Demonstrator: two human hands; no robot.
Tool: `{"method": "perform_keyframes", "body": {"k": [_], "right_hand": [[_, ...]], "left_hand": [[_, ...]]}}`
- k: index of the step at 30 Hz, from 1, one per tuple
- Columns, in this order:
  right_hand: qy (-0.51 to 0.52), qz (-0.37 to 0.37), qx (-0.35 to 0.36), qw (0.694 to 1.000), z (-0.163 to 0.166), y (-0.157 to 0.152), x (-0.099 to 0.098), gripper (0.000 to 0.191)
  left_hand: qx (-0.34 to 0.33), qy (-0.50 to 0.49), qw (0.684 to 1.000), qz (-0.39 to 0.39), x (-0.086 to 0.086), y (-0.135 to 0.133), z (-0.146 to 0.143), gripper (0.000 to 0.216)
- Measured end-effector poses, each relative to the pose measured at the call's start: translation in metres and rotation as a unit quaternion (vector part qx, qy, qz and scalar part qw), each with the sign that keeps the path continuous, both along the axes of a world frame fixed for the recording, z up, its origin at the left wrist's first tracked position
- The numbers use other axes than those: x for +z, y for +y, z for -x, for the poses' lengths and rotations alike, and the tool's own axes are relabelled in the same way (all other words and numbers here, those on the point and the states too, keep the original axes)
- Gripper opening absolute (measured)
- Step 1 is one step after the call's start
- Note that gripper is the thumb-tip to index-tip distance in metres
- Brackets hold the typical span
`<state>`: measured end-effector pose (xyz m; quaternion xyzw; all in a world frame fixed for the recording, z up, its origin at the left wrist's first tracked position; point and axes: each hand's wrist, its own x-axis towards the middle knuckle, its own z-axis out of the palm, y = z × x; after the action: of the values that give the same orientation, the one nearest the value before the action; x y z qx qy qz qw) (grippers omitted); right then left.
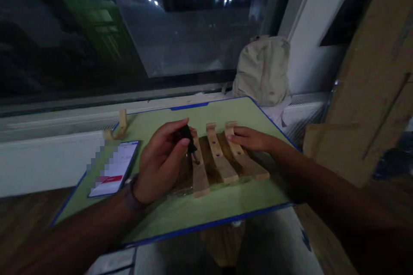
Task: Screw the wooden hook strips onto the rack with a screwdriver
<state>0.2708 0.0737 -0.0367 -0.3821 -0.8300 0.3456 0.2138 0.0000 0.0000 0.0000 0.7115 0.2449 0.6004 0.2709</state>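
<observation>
L hand is gripping black-handled metal screwdriver, tip standing at pale flared wooden bracket, L side of flat brown panel. R hand is touching matching wooden bracket, panel's R; can't tell if gripping. Driver's prob. needing squaring, w/ steady pressure.

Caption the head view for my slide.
Left hand with a black-handled tool at the leftmost wooden piece in a row of three, right hand on the rightmost.
</observation>
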Motion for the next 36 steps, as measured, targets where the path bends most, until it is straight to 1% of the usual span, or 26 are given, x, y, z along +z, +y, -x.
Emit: {"method": "perform_keyframes", "body": {"k": [2, 5, 7, 10, 12, 16, 18, 20, 22, 24, 25, 27, 29, 31, 34, 36], "right_hand": [[0.005, -0.003, 0.004, 1.000, 0.000, -0.002, 0.001, 0.048], [0.011, -0.001, 0.002, 1.000, 0.000, -0.004, 0.003, 0.047], [0.015, 0.003, -0.004, 1.000, 0.000, -0.005, 0.003, 0.045], [0.017, 0.004, -0.009, 1.000, -0.001, -0.004, 0.002, 0.042], [0.016, 0.002, -0.010, 1.000, -0.002, -0.003, 0.001, 0.041], [0.015, 0.003, -0.012, 1.000, -0.003, -0.002, 0.000, 0.040], [0.017, 0.004, -0.008, 1.000, -0.003, -0.001, 0.000, 0.042], [0.018, -0.001, -0.006, 1.000, -0.003, -0.002, 0.000, 0.042], [0.019, -0.010, -0.004, 1.000, -0.003, -0.002, 0.000, 0.042], [0.017, -0.013, 0.000, 1.000, -0.003, -0.002, 0.001, 0.042], [0.014, -0.012, 0.002, 1.000, -0.003, -0.002, 0.001, 0.043], [0.012, -0.010, 0.004, 1.000, -0.003, -0.002, 0.002, 0.042], [0.013, -0.012, 0.003, 1.000, -0.003, -0.002, 0.002, 0.042], [0.017, -0.013, 0.007, 1.000, -0.003, -0.003, 0.003, 0.041], [0.018, -0.009, 0.013, 1.000, -0.002, -0.003, 0.003, 0.041], [0.016, -0.011, 0.009, 1.000, -0.002, -0.003, 0.003, 0.040]], "left_hand": [[-0.012, 0.002, 1.000, 0.009, 0.001, -0.002, 0.000, 0.039], [-0.016, 0.008, 1.000, -0.001, 0.003, -0.002, 0.001, 0.033], [-0.007, 0.012, 1.000, -0.027, 0.005, 0.001, 0.002, 0.030], [0.019, 0.012, 0.998, -0.056, 0.005, 0.004, 0.001, 0.033], [0.021, 0.007, 0.999, -0.041, 0.004, 0.003, 0.000, 0.033], [-0.022, 0.014, 1.000, 0.015, 0.004, -0.001, -0.001, 0.035], [-0.030, 0.029, 0.999, 0.021, 0.006, -0.001, 0.000, 0.034], [-0.015, 0.042, 0.999, -0.007, 0.009, 0.000, 0.001, 0.032], [0.017, 0.046, 0.997, -0.054, 0.011, 0.003, 0.002, 0.031], [0.043, 0.054, 0.995, -0.078, 0.011, 0.004, 0.003, 0.031], [0.049, 0.058, 0.994, -0.075, 0.010, 0.004, 0.003, 0.031], [0.045, 0.058, 0.996, -0.045, 0.007, 0.002, 0.003, 0.034], [0.022, 0.047, 0.999, -0.008, 0.002, 0.000, 0.002, 0.037], [-0.004, 0.032, 0.999, 0.013, 0.000, 0.000, 0.001, 0.038], [-0.021, 0.021, 1.000, 0.004, 0.000, 0.002, 0.001, 0.035], [-0.001, 0.021, 0.999, -0.026, 0.001, 0.004, 0.002, 0.034]]}}
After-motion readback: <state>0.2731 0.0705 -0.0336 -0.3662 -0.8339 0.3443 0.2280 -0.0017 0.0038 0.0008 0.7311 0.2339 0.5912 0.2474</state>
